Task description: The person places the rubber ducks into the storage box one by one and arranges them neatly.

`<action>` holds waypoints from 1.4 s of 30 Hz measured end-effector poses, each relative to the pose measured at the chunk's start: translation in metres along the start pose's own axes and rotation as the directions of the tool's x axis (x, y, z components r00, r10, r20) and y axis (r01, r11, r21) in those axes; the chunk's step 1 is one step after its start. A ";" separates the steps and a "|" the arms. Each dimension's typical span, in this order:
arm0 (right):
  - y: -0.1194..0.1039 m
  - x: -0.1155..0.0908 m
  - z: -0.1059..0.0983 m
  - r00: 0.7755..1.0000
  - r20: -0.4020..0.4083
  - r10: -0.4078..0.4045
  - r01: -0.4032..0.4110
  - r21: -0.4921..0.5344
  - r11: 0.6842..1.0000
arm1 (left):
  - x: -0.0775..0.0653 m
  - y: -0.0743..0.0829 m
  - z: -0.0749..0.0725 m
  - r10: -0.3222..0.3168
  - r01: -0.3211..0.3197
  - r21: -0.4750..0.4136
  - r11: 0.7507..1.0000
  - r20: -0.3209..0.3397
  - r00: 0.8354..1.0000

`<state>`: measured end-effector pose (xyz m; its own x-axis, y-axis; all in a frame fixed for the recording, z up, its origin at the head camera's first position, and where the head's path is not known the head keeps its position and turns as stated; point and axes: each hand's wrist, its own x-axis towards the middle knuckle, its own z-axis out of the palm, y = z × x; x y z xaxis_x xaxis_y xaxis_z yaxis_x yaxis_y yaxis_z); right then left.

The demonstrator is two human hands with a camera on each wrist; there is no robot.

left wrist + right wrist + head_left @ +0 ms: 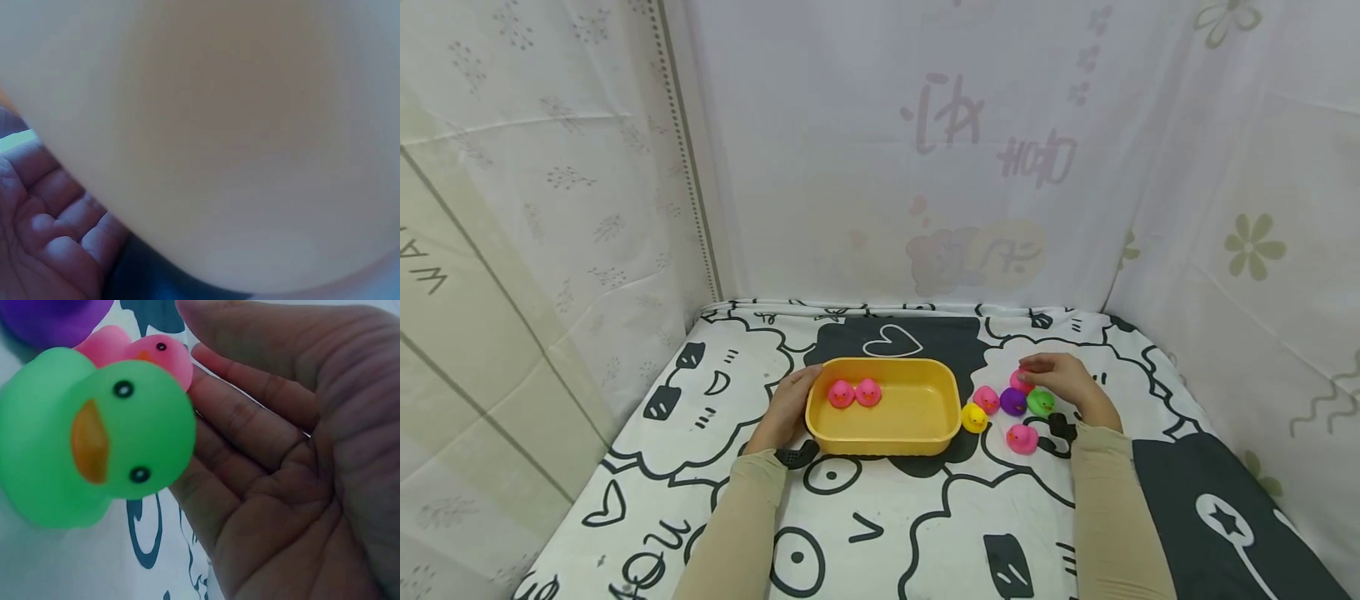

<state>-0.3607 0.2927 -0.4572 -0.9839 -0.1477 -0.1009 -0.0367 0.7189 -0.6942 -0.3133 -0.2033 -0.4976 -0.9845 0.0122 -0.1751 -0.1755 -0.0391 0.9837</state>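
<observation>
A yellow plastic tray stands on the cloth with two pink toy ducks side by side in its left part. My left hand rests along the tray's left side, fingers reaching to its far-left corner. In the left wrist view, the blurred tray wall covers most of the picture, hiding the fingertips. My right hand is at the farthest pink duck, fingers extended beside it and thumb apart. A green duck sits in front of that hand, with a purple duck to its left.
Right of the tray, a yellow duck lies close to its wall, next to a pink duck. Another pink duck sits nearer the front. Black-and-white patterned cloth covers the table; pale curtains hang around it.
</observation>
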 end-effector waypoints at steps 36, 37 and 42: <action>0.012 -0.004 0.004 1.000 -0.003 -0.001 0.001 0.034 0.999 | 0.000 0.000 0.000 -0.006 0.006 0.006 1.000 0.005 1.000; 0.012 -0.004 0.004 1.000 -0.002 0.000 0.000 0.032 0.999 | -0.001 0.000 0.000 -0.005 0.005 0.010 1.000 0.005 1.000; 0.012 -0.004 0.003 1.000 0.011 0.010 -0.011 0.024 1.000 | -0.001 0.001 0.001 -0.002 0.002 -0.004 1.000 0.007 1.000</action>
<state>-0.3567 0.3001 -0.4673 -0.9823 -0.1475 -0.1158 -0.0220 0.7041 -0.7097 -0.3126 -0.2027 -0.4966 -0.9841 0.0195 -0.1767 -0.1774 -0.0426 0.9832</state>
